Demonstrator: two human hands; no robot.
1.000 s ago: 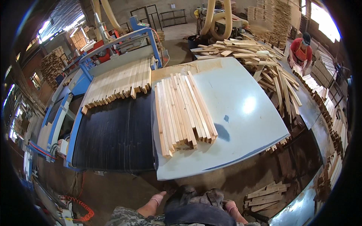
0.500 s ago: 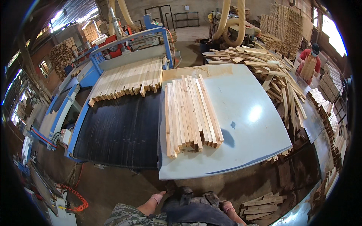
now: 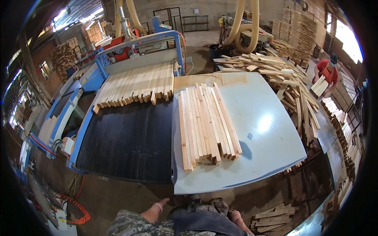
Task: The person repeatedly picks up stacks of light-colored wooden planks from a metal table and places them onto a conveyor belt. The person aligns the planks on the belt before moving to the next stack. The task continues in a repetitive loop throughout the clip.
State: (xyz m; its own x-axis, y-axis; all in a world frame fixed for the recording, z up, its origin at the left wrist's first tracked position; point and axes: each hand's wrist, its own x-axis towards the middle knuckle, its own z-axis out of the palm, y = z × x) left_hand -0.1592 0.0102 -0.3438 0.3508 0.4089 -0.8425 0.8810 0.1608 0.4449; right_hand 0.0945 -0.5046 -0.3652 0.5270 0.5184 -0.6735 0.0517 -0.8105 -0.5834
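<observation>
Low at the front edge of the view, my left hand (image 3: 160,204) hangs left of my dark apron, apart from the table; its fingers are too dark and small to read. My right hand (image 3: 235,216) is on the apron's other side, its fingers mostly hidden. Neither hand touches the wood. Ahead of me a bundle of planed wooden strips (image 3: 206,124) lies lengthwise on a pale blue-grey tabletop (image 3: 271,145). Left of it, a row of similar wooden strips (image 3: 132,84) rests side by side on a black conveyor belt (image 3: 126,141), at the blue machine frame (image 3: 179,51).
A loose heap of wood strips (image 3: 271,65) lies behind and right of the table. A person in red (image 3: 328,72) holds a bundle of strips at the far right. Offcuts (image 3: 273,217) lie on the floor at lower right; a coiled orange hose (image 3: 80,210) is at lower left.
My view has shifted slightly, so table and strips sit a little lower and further right. My left hand is nearer my body. The person in red has tilted and lowered their bundle.
</observation>
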